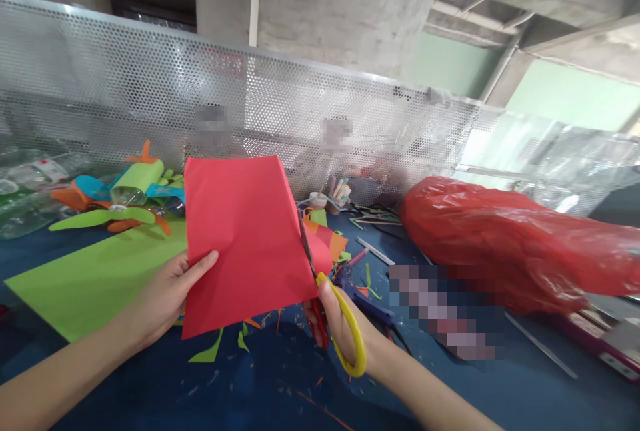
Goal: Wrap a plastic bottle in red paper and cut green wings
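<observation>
A sheet of red paper (240,237) is held up in front of me, its lower left edge pinched in my left hand (173,297) with the thumb on the near face. My right hand (340,324) grips a pair of scissors (353,341) with yellow and red handles. Their blades lie at the sheet's right side, where a strip of the red paper curls away to the right. Part of the blades is hidden by the paper.
Left, a green sheet (115,271) lies on the blue table (260,384) near plastic bottles (45,171) and paper pinwheels (135,191). A glue gun (370,304), paper scraps (213,347) and a cup of pens (340,197) are around. A red plastic bag (500,237) is right; a perforated metal screen (150,84) stands behind.
</observation>
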{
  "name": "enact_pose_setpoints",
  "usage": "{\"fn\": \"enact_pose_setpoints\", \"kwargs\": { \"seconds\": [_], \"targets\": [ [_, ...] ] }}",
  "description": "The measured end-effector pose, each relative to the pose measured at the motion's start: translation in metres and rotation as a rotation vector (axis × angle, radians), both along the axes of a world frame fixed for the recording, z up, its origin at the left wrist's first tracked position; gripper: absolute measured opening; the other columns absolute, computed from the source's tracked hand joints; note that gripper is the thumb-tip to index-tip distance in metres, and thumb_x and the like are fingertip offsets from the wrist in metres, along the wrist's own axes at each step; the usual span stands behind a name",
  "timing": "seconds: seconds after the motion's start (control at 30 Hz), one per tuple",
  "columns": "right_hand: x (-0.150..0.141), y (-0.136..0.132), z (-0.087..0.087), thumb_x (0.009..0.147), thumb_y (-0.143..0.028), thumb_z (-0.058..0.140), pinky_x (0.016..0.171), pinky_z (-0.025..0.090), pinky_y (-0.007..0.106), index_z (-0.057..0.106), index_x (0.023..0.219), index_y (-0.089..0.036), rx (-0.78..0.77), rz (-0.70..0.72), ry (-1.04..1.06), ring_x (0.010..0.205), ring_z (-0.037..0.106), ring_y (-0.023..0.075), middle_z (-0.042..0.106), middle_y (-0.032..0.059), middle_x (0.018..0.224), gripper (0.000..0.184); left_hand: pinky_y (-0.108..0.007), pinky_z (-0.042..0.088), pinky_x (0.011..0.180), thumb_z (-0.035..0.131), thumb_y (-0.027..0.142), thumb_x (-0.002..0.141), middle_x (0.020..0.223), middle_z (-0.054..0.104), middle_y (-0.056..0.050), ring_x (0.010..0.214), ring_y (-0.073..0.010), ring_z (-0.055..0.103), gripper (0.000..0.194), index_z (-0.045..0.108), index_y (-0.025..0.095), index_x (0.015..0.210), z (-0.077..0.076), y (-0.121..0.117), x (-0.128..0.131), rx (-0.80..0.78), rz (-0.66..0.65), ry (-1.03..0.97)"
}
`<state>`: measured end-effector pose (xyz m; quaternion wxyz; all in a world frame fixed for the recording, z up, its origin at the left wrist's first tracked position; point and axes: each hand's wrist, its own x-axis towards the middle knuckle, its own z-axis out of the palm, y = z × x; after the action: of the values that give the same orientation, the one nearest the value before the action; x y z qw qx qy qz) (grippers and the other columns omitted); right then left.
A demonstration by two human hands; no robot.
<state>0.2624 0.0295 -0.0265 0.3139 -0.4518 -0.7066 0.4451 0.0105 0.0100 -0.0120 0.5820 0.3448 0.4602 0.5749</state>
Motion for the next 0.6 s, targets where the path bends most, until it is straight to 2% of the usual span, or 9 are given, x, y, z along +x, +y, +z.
{"fn": "enact_pose_setpoints", "kwargs": {
  "seconds": [0.27,0.6],
  "targets": [
    [-0.0023,-0.0011,0.0020,0.080,-0.080,0.024,0.038,0.033,0.024,0.038,0.064,-0.022,-0.027,-0.011,0.040,0.034,0.039,0.0093,0.036,-0.0053,0.048,0.063,-0.034,0.062,0.068,0.069,0.030,0.080,0.106,0.073,-0.005,0.086,-0.0270,0.072,0.021,0.069,0.028,0.102,0.0028,-0.0017,0.0020,0.004,-0.004,-0.032],
    [-0.0023,0.0041,-0.0052,0.078,-0.082,0.025,0.031,0.030,0.020,0.041,0.066,-0.021,-0.064,-0.018,0.046,0.031,0.038,0.0068,0.039,-0.0057,0.051,0.064,-0.031,0.061,0.066,0.066,0.027,0.083,0.104,0.074,-0.003,0.082,-0.0244,0.073,0.018,0.069,0.029,0.101,0.0036,-0.0016,0.0022,0.002,-0.008,-0.044]
  ]
}}
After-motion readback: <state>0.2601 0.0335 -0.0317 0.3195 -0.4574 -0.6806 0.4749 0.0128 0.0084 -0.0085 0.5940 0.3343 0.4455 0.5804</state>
